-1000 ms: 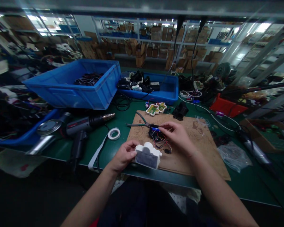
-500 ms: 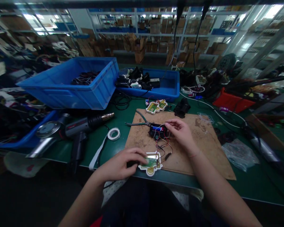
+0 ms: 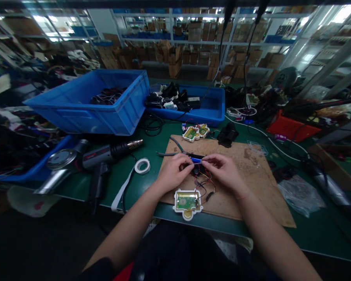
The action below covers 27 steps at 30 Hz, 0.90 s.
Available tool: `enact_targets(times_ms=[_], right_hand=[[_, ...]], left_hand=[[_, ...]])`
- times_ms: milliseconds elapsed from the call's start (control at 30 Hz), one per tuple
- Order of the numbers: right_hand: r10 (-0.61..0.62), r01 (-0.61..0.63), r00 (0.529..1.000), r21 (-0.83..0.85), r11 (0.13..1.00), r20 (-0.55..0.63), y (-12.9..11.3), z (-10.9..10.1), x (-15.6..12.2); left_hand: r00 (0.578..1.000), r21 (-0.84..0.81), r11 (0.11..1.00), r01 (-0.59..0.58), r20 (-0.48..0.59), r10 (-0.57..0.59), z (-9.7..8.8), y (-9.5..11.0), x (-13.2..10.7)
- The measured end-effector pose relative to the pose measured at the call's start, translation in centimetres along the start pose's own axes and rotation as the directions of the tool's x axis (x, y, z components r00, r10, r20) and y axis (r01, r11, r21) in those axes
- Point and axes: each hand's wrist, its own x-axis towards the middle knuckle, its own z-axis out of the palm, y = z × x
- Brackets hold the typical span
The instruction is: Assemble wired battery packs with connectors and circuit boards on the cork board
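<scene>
Both hands meet over a small black part with a blue piece [image 3: 196, 160] on a brown board [image 3: 251, 187]. My left hand [image 3: 173, 172] pinches its left side and my right hand [image 3: 222, 170] pinches its right side. Red and black wires [image 3: 203, 183] run from the part down to a white casing with a green circuit board [image 3: 187, 202], which lies face up at the board's near edge, untouched.
Grey pliers [image 3: 175, 150] lie on the board behind my hands. A heat gun [image 3: 105, 154] and a white tape roll [image 3: 142, 165] sit to the left. Two blue bins [image 3: 117, 113] [image 3: 213, 111] stand behind, with two more casings [image 3: 195, 132] between. A plastic bag [image 3: 301, 195] lies right.
My left hand set the white casing down face up on the board's near edge, let go of it and moved up to the black part, which my right hand kept holding.
</scene>
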Motion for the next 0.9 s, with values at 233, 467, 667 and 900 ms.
enact_targets(times_ms=[233, 467, 667, 900], right_hand=[[0.016, -0.017, 1.000, 0.050, 0.999, 0.022, -0.4, 0.3, -0.1], [0.000, -0.006, 0.989, -0.041, 0.999, -0.148, 0.3, -0.3, 0.7], [-0.034, 0.004, 0.980, -0.151, 0.988, -0.198, 0.2, 0.2, 0.5], [-0.067, 0.013, 0.973, -0.239, 0.971, -0.220, 0.1, 0.3, 0.4]], left_hand=[[0.991, -0.136, 0.983, 0.121, 0.082, -0.110, -1.5, 1.3, 0.2], [0.999, 0.031, 0.999, 0.037, 0.021, -0.038, -0.9, 0.0, 4.3], [0.995, 0.045, 0.997, 0.063, -0.082, -0.059, 0.4, -1.4, 3.6], [0.984, 0.034, 0.999, 0.008, -0.176, -0.002, 1.3, -1.7, 2.9]])
